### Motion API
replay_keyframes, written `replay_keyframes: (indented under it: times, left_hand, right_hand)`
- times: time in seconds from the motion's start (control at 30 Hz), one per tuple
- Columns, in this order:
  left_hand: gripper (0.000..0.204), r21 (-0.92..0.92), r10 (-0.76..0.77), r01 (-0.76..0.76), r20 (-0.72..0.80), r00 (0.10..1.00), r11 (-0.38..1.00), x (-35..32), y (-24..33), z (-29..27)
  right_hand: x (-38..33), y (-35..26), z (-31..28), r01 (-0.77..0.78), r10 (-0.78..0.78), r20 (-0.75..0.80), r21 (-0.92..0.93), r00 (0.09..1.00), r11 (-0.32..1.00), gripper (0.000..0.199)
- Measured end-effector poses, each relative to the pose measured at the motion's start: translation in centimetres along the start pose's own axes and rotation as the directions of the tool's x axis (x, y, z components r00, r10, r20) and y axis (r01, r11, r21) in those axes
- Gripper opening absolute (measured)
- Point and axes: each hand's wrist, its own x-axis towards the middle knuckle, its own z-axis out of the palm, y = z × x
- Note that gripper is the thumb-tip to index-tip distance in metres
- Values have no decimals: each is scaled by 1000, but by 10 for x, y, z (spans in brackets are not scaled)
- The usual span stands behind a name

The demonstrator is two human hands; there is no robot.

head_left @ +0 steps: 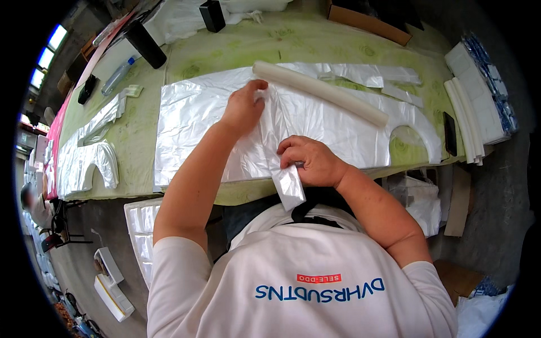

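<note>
A wide sheet of thin, shiny white plastic film (194, 129) lies wrinkled on the table, with a curved cut-out at its right end. My left hand (243, 110) is closed on a raised fold in its middle, fingers curled inward. Nearer to me, my right hand (315, 160) pinches the film at the front edge. Below its fingers, a folded flap of film (289, 190) hangs over the table edge. A pale roller tube (321, 94) rests slantwise on the film beyond both hands.
Green patterned cloth (225, 53) covers the table. More cut film (84, 163) lies at left, near a plastic bottle (117, 76) and a black cylinder (145, 45). A phone (449, 133), white tubes (463, 121) and stacked packs (479, 84) sit at right; a cardboard box (369, 23) stands behind.
</note>
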Motion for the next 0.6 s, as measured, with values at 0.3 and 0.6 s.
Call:
replay_keyframes:
  times: [0.3,0.6]
  left_hand:
    - [31,140,307,-323,124,943,936,-61,-2,-28]
    - [44,272,286,-358,271,919,893,-81,24,-26]
  right_hand:
    - [1,1,2,-28,30,-22,92,999,995,18]
    - [13,2,-8,-319,352,-25,370,936,873,23]
